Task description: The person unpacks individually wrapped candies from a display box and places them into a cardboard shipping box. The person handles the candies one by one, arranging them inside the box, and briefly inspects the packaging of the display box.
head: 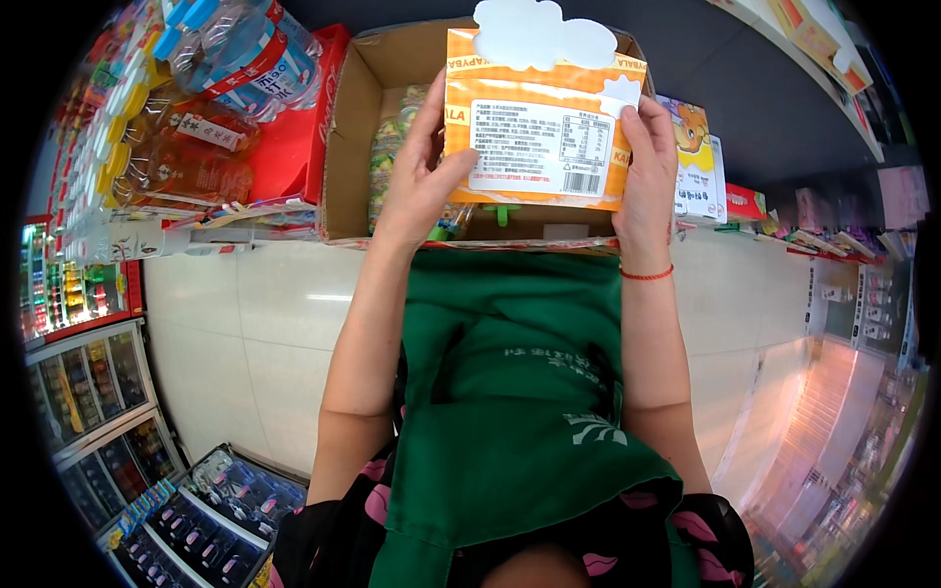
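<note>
An orange and white product box (544,176), its printed back panel facing up and a white cloud-shaped flap along its far edge, is held level between both hands. My left hand (423,173) grips its left edge, the thumb lying on the printed panel. My right hand (647,165) holds the right edge with the thumb on top. Beneath it stands an open cardboard carton (349,147) with several green and yellow packets (386,158) inside, on the left. A green plastic piece (502,214) shows under the box's near edge. The rest of the carton's inside is hidden.
Bottled drinks (257,66) stand left of the carton by a red tray (283,158). A white and yellow carton (695,169) and a red box (745,202) lie to the right. Drink coolers line the far left. A rack of small packaged goods (213,514) stands at the lower left.
</note>
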### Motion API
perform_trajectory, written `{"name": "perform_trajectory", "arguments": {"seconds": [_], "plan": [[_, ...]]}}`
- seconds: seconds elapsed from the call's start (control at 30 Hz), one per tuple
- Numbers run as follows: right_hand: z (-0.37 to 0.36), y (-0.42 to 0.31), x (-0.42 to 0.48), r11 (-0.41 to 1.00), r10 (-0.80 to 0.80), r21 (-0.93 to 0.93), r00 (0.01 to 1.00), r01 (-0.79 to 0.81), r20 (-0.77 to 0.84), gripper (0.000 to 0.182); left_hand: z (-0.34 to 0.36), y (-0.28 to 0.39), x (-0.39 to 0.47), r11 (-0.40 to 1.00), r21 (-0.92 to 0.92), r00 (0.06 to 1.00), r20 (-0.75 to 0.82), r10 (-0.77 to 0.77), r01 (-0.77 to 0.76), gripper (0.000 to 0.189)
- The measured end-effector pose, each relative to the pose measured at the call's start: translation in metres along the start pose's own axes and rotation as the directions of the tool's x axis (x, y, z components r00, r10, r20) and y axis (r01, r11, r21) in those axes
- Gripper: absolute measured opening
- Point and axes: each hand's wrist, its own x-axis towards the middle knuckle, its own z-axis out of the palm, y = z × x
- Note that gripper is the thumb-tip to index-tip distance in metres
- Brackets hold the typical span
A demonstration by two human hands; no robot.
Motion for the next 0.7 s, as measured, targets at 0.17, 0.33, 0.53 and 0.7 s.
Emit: {"name": "perform_trajectory", "arguments": {"seconds": [0.17, 0.33, 0.53, 0.7], "plan": [[0.0006, 0.0000, 0.0004, 1.000, -0.009, -0.029, 1.000, 0.009, -0.009, 0.022, -0.0001, 0.0004, 0.0000, 1.000, 0.016, 1.000, -0.006, 0.000, 0.000, 0.076], [0.0002, 0.0026, 0.0023, 1.000, -0.016, 0.011, 1.000, 0.016, -0.021, 0.022, 0.0002, 0.0009, -0.0006, 1.000, 0.002, 1.000, -0.003, -0.003, 0.003, 0.076], [-0.0005, 0.0030, 0.0028, 1.000, -0.019, 0.009, 1.000, 0.018, 0.004, 0.021, -0.0006, -0.0016, -0.0003, 1.000, -0.005, 1.000, -0.004, -0.005, 0.005, 0.076], [-0.0012, 0.0036, 0.0026, 1.000, -0.022, -0.015, 1.000, 0.023, 0.014, 0.021, -0.0018, -0.0025, 0.0003, 1.000, 0.013, 1.000, -0.008, -0.005, 0.005, 0.076]]}}
